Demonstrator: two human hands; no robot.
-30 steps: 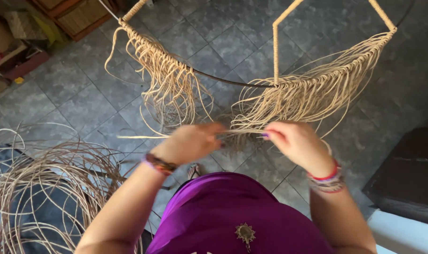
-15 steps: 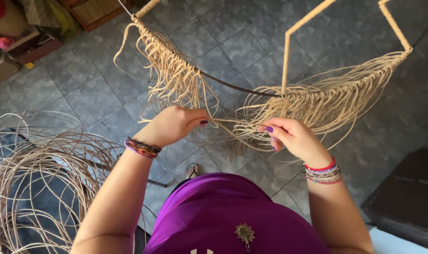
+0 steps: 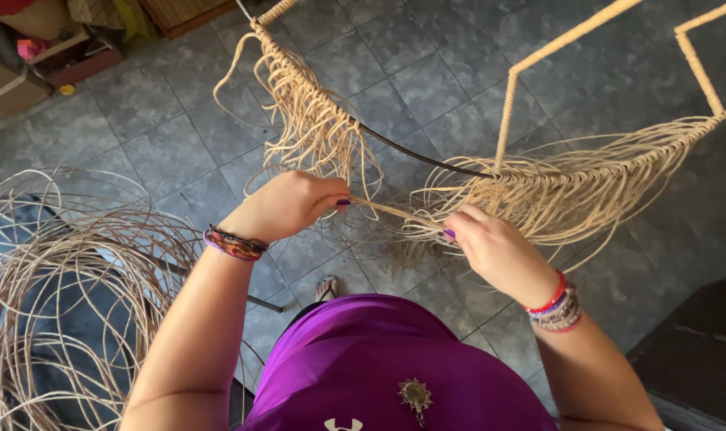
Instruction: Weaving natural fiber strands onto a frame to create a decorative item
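A strand [image 3: 387,209] is pinched by the left hand [image 3: 287,205] and gripped by the right hand [image 3: 494,247] below the frame [image 3: 530,68].

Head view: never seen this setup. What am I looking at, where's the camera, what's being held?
There is no machine here, just a person's two bare hands. The single camera sits on their head and looks down past a purple shirt. The left hand and the right hand pinch the same pale cane strand stretched between them. In front stands a frame wrapped in the same fibre, with loose strands hanging from its lower edge over a dark curved rod. A big loose coil of cane lies at the left on the grey tiled floor.
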